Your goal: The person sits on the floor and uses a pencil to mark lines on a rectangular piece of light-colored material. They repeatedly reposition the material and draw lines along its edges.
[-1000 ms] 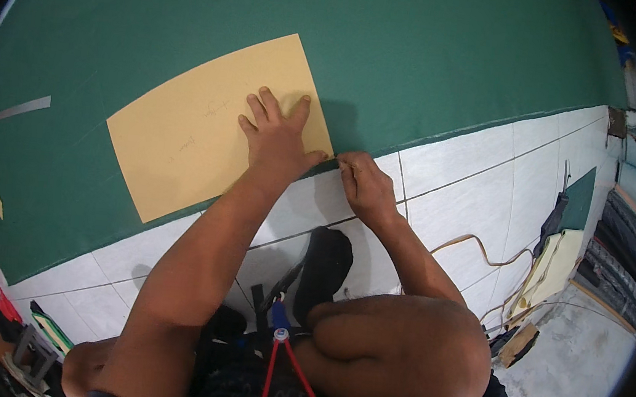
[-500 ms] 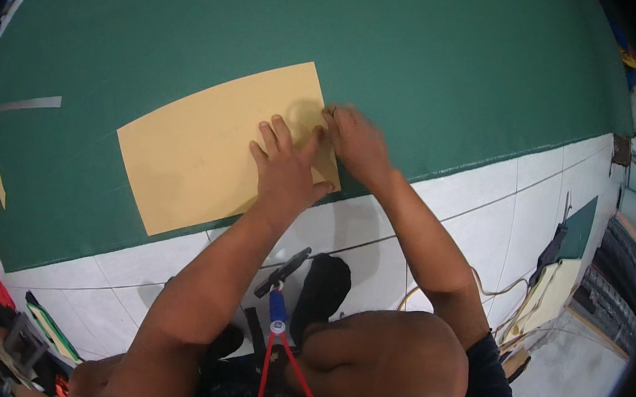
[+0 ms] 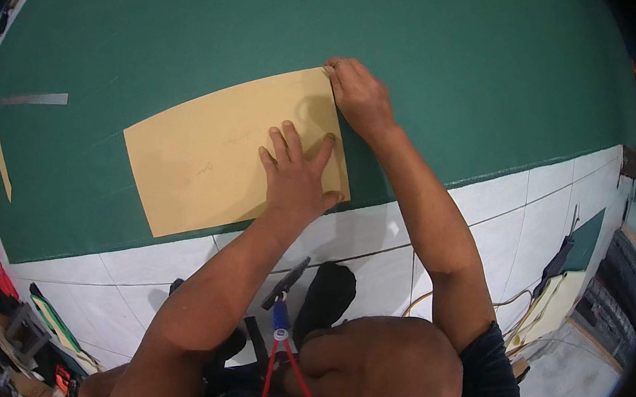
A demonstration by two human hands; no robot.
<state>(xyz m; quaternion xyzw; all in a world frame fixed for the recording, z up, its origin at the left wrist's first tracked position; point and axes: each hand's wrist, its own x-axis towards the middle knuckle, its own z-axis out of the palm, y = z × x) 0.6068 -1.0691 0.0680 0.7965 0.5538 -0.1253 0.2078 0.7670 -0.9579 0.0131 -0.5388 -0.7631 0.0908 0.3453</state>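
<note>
A tan card sheet (image 3: pixel 199 156) with a curved far edge lies flat on a large green fabric (image 3: pixel 468 75), close to the fabric's near edge. Faint pencil-like marks show on the card. My left hand (image 3: pixel 295 177) presses down on its right part, fingers spread flat. At the card's far right corner is my right hand (image 3: pixel 358 95), thumb and fingers pinched together just beside the edge. Whatever small thing it may hold is hidden by the fingers.
To the left lie a thin metal-looking strip (image 3: pixel 36 99) and a narrow tan strip (image 3: pixel 3 163) on the fabric. White floor tiles (image 3: pixel 499 224) run along the fabric's near edge. Dark rolled material (image 3: pixel 612 280) and a pale yellow sheet (image 3: pixel 553 305) stand at right.
My right hand has slid away from me along the card's right edge, up to its far corner. My left hand stays pressed on the card.
</note>
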